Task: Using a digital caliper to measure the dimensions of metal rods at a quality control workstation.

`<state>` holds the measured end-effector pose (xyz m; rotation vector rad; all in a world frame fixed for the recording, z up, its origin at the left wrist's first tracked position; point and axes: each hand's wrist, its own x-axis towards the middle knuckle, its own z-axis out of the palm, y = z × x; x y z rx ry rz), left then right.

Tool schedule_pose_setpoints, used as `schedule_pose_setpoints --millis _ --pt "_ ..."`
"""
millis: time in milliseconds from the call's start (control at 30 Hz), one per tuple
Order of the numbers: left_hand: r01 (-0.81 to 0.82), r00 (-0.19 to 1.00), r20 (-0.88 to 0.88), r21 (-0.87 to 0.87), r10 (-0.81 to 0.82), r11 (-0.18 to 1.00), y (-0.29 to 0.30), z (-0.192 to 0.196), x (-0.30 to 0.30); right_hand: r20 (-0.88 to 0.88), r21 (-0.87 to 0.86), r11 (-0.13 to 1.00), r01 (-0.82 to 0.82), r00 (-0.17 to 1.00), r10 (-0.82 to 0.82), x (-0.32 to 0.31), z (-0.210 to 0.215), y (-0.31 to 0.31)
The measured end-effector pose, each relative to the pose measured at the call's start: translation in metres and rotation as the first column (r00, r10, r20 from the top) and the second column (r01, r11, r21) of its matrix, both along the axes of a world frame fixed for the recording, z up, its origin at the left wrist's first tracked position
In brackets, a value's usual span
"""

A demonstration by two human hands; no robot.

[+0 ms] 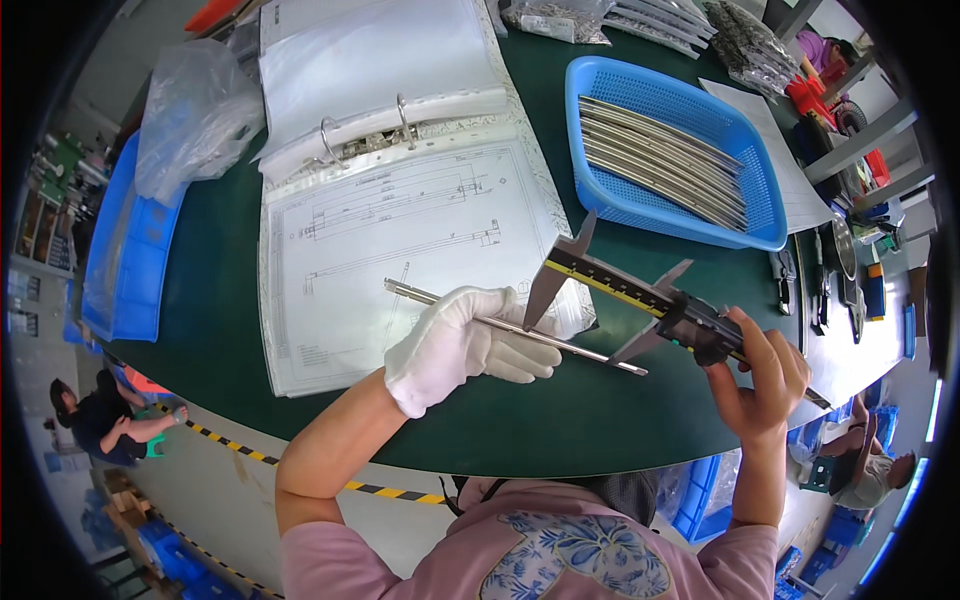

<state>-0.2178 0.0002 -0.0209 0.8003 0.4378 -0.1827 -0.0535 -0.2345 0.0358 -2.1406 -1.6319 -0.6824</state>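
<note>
My left hand, in a white glove, is closed around a slim metal rod that slants down to the right. The rod's far left end sticks out above the glove. Bare, my right hand grips a digital caliper by its dark slider. The caliper's jaws are spread wide and reach down to the rod, one beside my gloved fingers, the other near the rod's right end. Whether both jaws touch the metal I cannot tell. Beneath my left hand lies an open ring binder with a technical drawing.
A blue basket of similar rods stands at the back right on the green table. To the left is a blue bin with a plastic bag. Bagged parts lie at the back. Tools sit at the right.
</note>
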Motion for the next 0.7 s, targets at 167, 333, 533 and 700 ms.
schedule_pose_setpoints --millis 167,333,533,700 --pt "0.028 1.000 -0.006 0.023 -0.028 0.999 0.003 -0.003 -0.004 -0.020 -0.021 1.000 -0.011 1.000 0.011 0.000 -0.005 0.007" --pt "0.006 0.999 -0.035 0.117 -0.002 0.993 0.003 0.002 -0.006 -0.024 -0.023 1.000 0.002 1.000 -0.002 0.001 -0.009 0.003" --pt "0.073 0.997 0.003 0.241 -0.076 0.968 0.013 0.007 -0.011 -0.066 0.000 1.000 0.006 0.998 -0.006 0.002 -0.013 0.001" --pt "0.005 0.998 -0.058 0.182 0.006 0.983 0.009 0.004 -0.007 -0.063 -0.017 1.000 -0.018 0.998 0.016 0.002 -0.014 0.004"
